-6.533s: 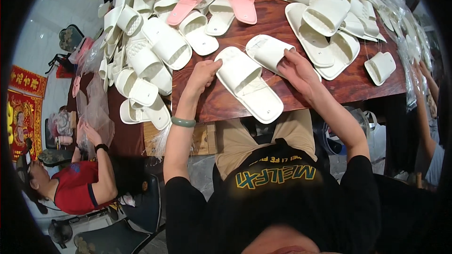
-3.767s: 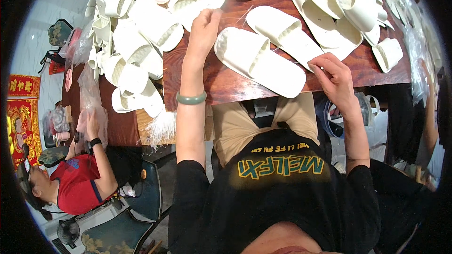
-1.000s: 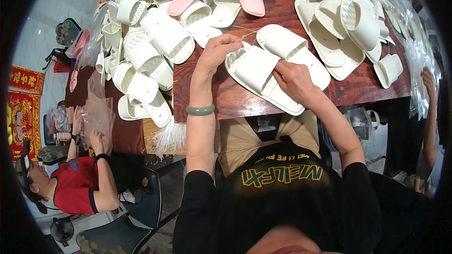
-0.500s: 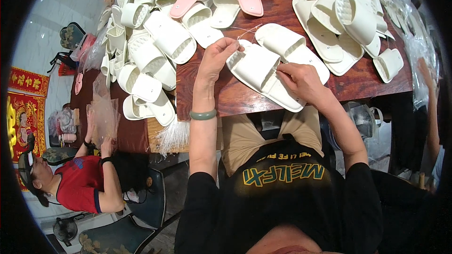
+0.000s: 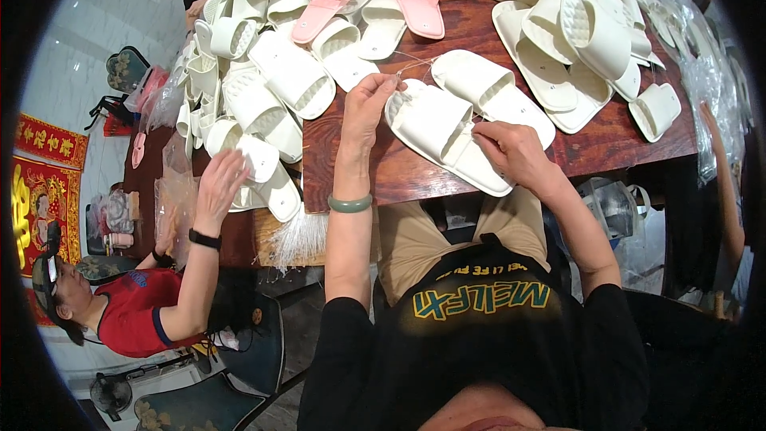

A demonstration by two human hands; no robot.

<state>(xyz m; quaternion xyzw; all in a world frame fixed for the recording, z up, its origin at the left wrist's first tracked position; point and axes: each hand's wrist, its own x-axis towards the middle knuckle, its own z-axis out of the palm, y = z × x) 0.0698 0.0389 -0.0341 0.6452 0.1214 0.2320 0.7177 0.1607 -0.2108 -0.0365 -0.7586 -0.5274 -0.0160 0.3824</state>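
Two white slippers lie side by side at the table's near edge, the nearer slipper (image 5: pixel 431 124) in front of the farther slipper (image 5: pixel 475 76). My left hand (image 5: pixel 369 108) is closed in a pinch beside the nearer slipper's strap, holding a thin clear string that loops up over the table. At the strap's other opening, my right hand (image 5: pixel 515 152) is closed, thumb and finger pressed together above the insole. What it pinches is too small to make out. A bundle of thin clear strings (image 5: pixel 299 238) hangs at the table edge to the left.
Heaps of white slippers (image 5: pixel 291 72) cover the left and right of the wooden table (image 5: pixel 415 175), with two pink slippers (image 5: pixel 416 4) at the back. A co-worker in red (image 5: pixel 140 307) sits at left with a clear plastic bag (image 5: pixel 177 183). Plastic wrap (image 5: pixel 710 88) hangs at right.
The co-worker at left has raised one hand to the near slippers of the left heap. My hands stay at the strap of the nearer slipper with little movement.
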